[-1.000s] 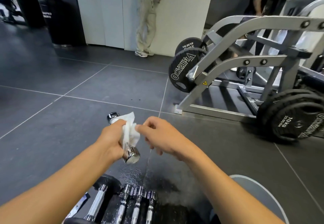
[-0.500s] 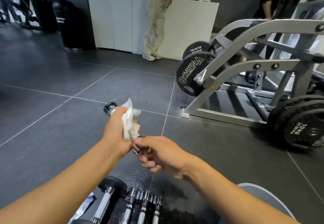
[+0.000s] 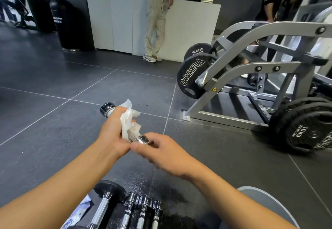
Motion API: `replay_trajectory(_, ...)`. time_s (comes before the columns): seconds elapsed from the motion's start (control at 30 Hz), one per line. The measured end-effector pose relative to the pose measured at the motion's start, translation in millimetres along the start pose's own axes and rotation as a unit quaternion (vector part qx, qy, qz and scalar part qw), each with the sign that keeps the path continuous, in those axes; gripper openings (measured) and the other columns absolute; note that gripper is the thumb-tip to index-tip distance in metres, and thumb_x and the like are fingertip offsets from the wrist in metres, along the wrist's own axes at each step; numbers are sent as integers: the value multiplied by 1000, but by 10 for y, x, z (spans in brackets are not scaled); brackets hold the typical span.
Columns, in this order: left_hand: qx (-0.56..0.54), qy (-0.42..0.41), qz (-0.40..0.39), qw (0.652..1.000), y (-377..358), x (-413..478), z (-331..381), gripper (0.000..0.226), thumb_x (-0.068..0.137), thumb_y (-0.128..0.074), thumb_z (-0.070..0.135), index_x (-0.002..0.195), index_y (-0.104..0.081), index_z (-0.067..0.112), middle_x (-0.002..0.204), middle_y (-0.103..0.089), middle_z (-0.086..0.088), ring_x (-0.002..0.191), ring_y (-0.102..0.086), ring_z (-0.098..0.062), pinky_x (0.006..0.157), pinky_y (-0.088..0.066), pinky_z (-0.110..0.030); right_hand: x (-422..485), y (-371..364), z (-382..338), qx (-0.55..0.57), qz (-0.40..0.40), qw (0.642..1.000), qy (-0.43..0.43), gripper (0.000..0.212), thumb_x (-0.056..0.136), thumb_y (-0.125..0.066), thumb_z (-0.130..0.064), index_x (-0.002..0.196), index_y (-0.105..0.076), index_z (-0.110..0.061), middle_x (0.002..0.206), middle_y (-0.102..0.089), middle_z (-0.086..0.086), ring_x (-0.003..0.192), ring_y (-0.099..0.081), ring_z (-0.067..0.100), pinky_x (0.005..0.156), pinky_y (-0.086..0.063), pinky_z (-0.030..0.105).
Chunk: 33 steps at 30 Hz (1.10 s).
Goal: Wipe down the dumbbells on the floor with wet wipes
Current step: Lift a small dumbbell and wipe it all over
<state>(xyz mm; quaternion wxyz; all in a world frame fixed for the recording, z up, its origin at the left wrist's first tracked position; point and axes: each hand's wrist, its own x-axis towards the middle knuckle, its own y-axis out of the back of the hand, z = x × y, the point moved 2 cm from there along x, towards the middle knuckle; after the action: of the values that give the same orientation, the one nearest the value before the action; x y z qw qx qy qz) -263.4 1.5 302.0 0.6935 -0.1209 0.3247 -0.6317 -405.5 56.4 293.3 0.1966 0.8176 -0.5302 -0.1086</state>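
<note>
Holds a chrome dumbbell [image 3: 107,110] above the floor [image 3: 53,139], both forearms stretched forward, clenches left hand [image 3: 113,135] round a wet wipe [image 3: 128,119] wrapped on the bar, pinches the near end with right hand [image 3: 161,154] fingertips, far end jutting past the left knuckles.

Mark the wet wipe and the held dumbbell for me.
wet wipe [image 3: 128,119]: head view, its crumpled white middle.
held dumbbell [image 3: 107,109]: head view, its far chrome end.

A gym: a plate-loaded machine [image 3: 251,67] carrying black weight plates [image 3: 190,78] stands right of the grip, with chrome dumbbells [image 3: 143,201] floored beneath it.
</note>
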Motion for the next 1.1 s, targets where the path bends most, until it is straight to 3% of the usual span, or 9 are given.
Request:
replay_trajectory(0.17, -6, -7, -40, 999, -35, -4, 46, 40, 93, -62, 47, 73, -55, 13, 47, -28, 5, 37, -29, -11, 36, -27, -20, -6, -89, 17, 378, -104, 911, -126, 34, 100, -56, -46, 90, -61, -15, 67, -36, -3, 58, -20, 11, 47, -15, 21)
replay_trajectory(0.27, -30, 0, 4, 1000, 61, 106, -8, 36, 90, -66, 30, 60, -56, 12, 51, -30, 4, 39, -34, -11, 37, -30, -19, 12, 21, 45, -22, -8, 1000, -3, 37, 95, -61, -55, 87, -56, -19, 68, -49, -10, 59, -42, 10, 55, -36, 29)
replay_trajectory(0.4, -23, 7, 38, 999, 156, 192, -76, 33, 90, -62, 20, 59, -58, 11, 54, -37, 1, 37, -40, -12, 37, -35, -19, 4, 59, 82, -304, 44, 949, 72, 36, 92, -57, -62, 94, -53, -26, 74, -59, -8, 67, -56, 13, 63, -50, 37)
replay_trajectory(0.5, -3, 0, 41, 999, 123, 178, -80, 31, 95, -61, 26, 70, -59, 7, 47, -38, 1, 35, -36, -10, 36, -32, -15, 15, 22, 78, 9, 0, 1000, -19, 38, 93, -63, -53, 81, -54, -18, 69, -51, -4, 57, -41, 13, 53, -35, 31)
replay_trajectory(0.67, -8, 9, 2, 1000, 65, 137, 3, 33, 88, -66, 26, 67, -41, 17, 58, -20, 2, 41, -23, -13, 37, -24, -19, -22, -151, 22, 447, -91, 877, -153, 34, 96, -62, -47, 89, -61, -14, 66, -40, -2, 53, -24, 9, 47, -16, 21)
replay_trajectory(0.77, -7, -10, 0, 1000, 35, 50, 3, 31, 93, -65, 36, 76, -58, 10, 50, -28, 2, 40, -30, -12, 36, -29, -21, -46, -57, 36, -12, -22, 1000, -18, 36, 95, -57, -58, 90, -54, -23, 70, -52, -8, 57, -44, 11, 54, -37, 31)
replay_trajectory(0.87, -9, -6, 27, 1000, 38, 2, -30, 30, 97, -59, 32, 84, -61, 5, 48, -36, 0, 37, -37, -14, 37, -35, -20, -31, -13, 102, -222, 49, 972, 51, 38, 92, -54, -65, 96, -53, -27, 76, -59, -8, 66, -55, 12, 62, -47, 37)
replay_trajectory(0.97, 15, 1, 16, 1000, 19, -19, -32, 34, 98, -58, 36, 85, -60, 4, 46, -38, -1, 33, -38, -13, 34, -34, -18, -31, -68, 49, 84, 7, 996, -20, 40, 95, -62, -54, 90, -55, -15, 67, -51, -7, 58, -41, 13, 55, -34, 32)
replay_trajectory(1.1, 29, 6, -30, 999, 1, -23, 22, 36, 97, -59, 43, 88, -62, 9, 49, -37, 2, 35, -37, -11, 36, -31, -19, -39, -183, -28, 458, -82, 874, -138, 34, 98, -64, -41, 106, -56, -10, 67, -44, 2, 56, -27, 11, 46, -21, 20)
